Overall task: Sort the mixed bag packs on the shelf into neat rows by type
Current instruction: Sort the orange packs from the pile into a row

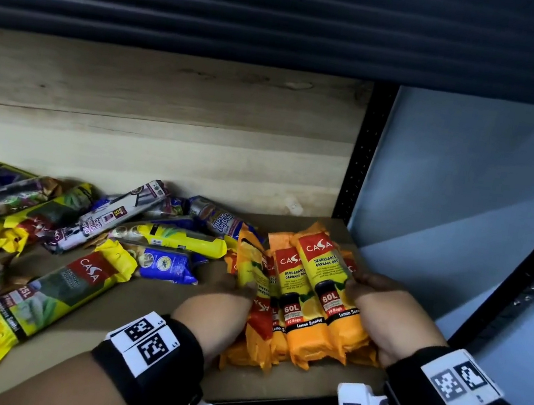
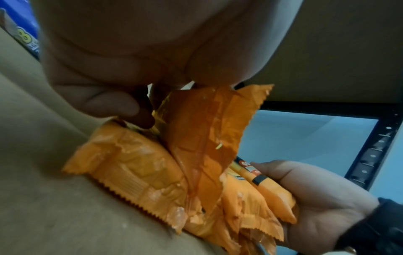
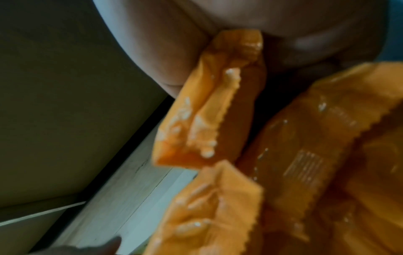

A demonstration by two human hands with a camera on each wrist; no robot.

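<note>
Several orange Casa 60L garbage-bag packs [image 1: 310, 299] lie bunched side by side at the right end of the shelf board [image 1: 151, 320]. My left hand [image 1: 231, 295] grips the leftmost pack, which stands tilted on edge; in the left wrist view its thumb and fingers [image 2: 122, 103] pinch that orange pack [image 2: 202, 138]. My right hand [image 1: 366, 293] cups the right side of the bunch, with the thumb [image 2: 268, 167] on top of the outer pack. The right wrist view shows blurred orange pack ends [image 3: 218, 107] under the palm.
A jumble of mixed packs covers the left of the shelf: a yellow-green Casa 25L pack [image 1: 55, 288], a blue pack [image 1: 166, 265], a yellow pack [image 1: 180, 238] and others. A black upright post [image 1: 362, 161] bounds the shelf on the right. A wooden back panel [image 1: 168, 111] stands behind.
</note>
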